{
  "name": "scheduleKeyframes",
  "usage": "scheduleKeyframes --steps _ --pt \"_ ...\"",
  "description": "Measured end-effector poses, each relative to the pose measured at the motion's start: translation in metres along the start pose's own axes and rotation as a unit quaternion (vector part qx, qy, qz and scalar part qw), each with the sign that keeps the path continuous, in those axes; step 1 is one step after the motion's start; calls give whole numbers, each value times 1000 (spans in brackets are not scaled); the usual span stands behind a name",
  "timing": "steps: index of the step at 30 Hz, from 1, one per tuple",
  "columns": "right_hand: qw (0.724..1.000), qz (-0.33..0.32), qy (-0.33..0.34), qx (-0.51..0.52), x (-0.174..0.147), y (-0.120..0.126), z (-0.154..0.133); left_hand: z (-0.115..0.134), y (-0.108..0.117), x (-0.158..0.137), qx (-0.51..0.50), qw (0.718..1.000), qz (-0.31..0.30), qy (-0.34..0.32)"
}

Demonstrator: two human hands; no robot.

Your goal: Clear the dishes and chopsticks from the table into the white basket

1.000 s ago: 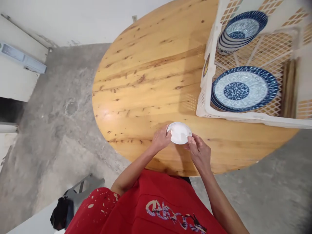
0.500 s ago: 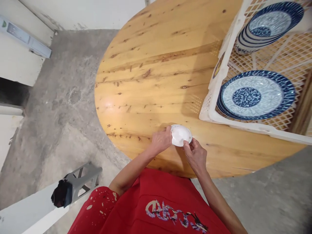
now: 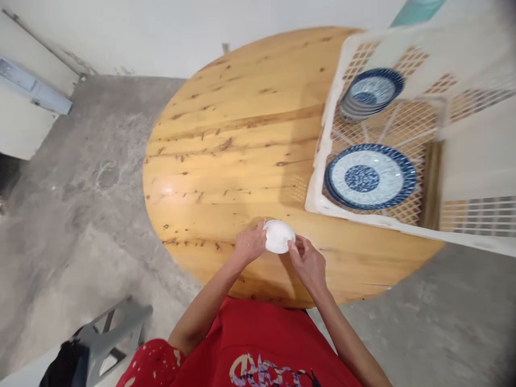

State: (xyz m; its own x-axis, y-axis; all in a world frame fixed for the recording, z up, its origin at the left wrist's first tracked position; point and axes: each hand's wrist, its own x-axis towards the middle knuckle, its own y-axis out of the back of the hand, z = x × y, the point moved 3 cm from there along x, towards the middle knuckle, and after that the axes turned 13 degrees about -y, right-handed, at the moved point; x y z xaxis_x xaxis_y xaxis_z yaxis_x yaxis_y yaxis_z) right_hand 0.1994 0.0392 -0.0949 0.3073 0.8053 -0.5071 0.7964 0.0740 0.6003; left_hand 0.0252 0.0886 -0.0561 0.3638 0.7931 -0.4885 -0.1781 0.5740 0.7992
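A small white dish (image 3: 279,236) is held between both hands over the near part of the wooden table (image 3: 226,172). My left hand (image 3: 250,243) grips its left rim, fingers closed on it. On the right rim, the thumb of my right hand (image 3: 308,263) rests on the upper face while the fingers curl behind. The dish looks plain and shallow; whether it is one piece or several nested is hidden.
To the right stands a white plastic crate (image 3: 317,201), holding a stack of blue-and-white bowls (image 3: 373,91) and a stack of blue-rimmed plates (image 3: 363,177). Brown wooden-looking bundle (image 3: 432,185) lies in it too. A grey stool (image 3: 113,333) with a black item stands lower left.
The camera view has turned toward the right, so more of the crate shows. Both hands keep hold of the white dish, with almost the same grip.
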Motion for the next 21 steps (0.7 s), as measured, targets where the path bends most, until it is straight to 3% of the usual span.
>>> scheduleKeyframes --steps 2,5,8,12,17,21 --pt "1000 6 3 5 4 2 -3 -3 -2 1 -9 1000 6 6" --pt "997 -61 10 48 12 -2 -9 -8 -7 5 -53 998 21 9" --pt "989 -125 22 75 19 -9 -18 -9 -10 10 -149 986 74 -14" --pt "989 -127 31 75 20 -10 -25 -7 -12 9 -242 959 144 -45" --pt "984 -149 25 97 -1 -3 -20 1 -18 -18 -266 953 144 -18" --pt "961 -229 -2 155 -23 0 -13 8 -27 -51 -269 953 137 19"
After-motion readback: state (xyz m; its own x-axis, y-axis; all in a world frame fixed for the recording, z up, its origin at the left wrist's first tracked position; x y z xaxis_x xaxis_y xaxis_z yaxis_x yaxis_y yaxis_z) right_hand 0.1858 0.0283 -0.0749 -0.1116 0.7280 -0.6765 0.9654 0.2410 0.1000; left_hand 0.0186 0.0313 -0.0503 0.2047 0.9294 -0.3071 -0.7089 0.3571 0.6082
